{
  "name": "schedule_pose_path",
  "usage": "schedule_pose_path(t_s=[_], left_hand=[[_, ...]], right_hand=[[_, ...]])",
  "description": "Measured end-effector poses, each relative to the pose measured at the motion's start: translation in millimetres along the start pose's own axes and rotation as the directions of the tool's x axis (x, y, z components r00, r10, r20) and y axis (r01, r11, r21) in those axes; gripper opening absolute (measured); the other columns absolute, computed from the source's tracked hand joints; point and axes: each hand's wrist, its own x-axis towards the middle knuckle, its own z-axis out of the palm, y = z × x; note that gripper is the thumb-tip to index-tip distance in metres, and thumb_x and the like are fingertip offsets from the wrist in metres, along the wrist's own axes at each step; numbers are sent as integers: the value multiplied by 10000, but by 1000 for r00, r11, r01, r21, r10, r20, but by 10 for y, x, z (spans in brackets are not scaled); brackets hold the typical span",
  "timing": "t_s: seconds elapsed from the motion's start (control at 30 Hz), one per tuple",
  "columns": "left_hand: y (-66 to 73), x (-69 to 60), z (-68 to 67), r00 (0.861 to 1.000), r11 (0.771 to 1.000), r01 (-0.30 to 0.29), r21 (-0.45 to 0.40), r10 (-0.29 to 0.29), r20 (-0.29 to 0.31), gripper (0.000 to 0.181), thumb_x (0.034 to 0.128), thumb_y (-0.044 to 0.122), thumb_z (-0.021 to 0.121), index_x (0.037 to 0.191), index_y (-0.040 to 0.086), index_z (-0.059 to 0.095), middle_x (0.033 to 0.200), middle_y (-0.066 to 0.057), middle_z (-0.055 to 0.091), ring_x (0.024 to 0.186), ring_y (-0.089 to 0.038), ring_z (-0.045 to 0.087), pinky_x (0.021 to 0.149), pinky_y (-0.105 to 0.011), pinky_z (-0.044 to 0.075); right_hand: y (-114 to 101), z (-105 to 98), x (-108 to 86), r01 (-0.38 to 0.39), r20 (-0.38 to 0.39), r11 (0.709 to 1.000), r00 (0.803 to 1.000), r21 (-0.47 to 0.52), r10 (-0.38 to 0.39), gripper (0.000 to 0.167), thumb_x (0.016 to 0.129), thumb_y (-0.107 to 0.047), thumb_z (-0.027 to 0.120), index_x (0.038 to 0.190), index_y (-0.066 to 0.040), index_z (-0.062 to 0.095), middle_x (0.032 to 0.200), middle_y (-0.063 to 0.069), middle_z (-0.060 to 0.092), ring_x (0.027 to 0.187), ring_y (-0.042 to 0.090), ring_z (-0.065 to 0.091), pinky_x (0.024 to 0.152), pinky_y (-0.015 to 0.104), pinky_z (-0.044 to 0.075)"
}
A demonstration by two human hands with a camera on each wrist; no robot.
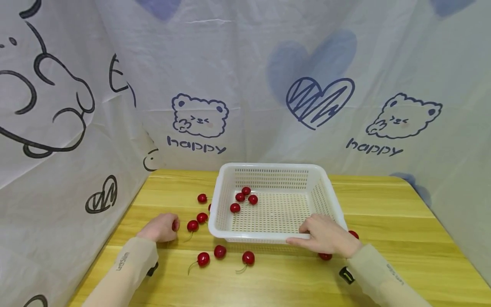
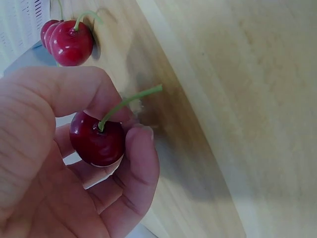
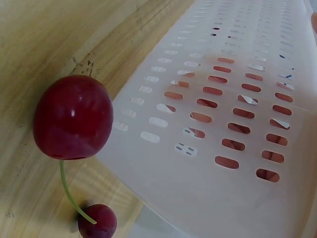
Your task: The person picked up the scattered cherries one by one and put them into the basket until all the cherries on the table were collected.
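Note:
Between the thumb and fingers of my left hand [image 1: 161, 227] is a red cherry [image 2: 101, 141] with a green stem, pinched above the table's left side. My right hand [image 1: 322, 234] grips the front rim of a white perforated plastic basket [image 1: 257, 236] near its right corner, fingers inside and thumb outside. Several cherries lie in the basket's left part, one of them a cherry [image 1: 235, 207] nearest the front. In the right wrist view a large cherry [image 3: 73, 118] sits beside the basket's wall, with a smaller cherry [image 3: 101, 221] beyond it. The fingers inside show only through the slots.
Loose cherries lie on the wooden table [image 1: 284, 281] left of the basket, such as a cherry [image 1: 193, 226], and in front of it, such as a cherry [image 1: 248, 258]. One cherry [image 1: 353, 234] shows at the right. A printed white cloth [image 1: 253, 85] hangs behind and at both sides.

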Motion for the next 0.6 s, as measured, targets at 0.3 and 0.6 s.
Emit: schedule_pose_path(t_s=[0.3,0.6], left_hand=[[18,21,-89,1000,1000,-6,3,6,-17,153,766,-35,608,806,96,539,747,-26,530,702,-182,490,619,-285,369],[234,124,-315,998,999,-28,39,30,-57,91,821,-1,598,834,72,547,753,-41,514,702,-194,476,620,-292,364]], right_hand=[[4,13,6,-7,7,1000,1000,0,7,530,887,-682,604,543,-285,532,480,-210,231,427,-53,206,422,162,211],[-12,23,6,-15,14,1000,1000,14,14,560,882,-709,586,534,-276,512,479,-202,232,421,-41,217,419,163,206]])
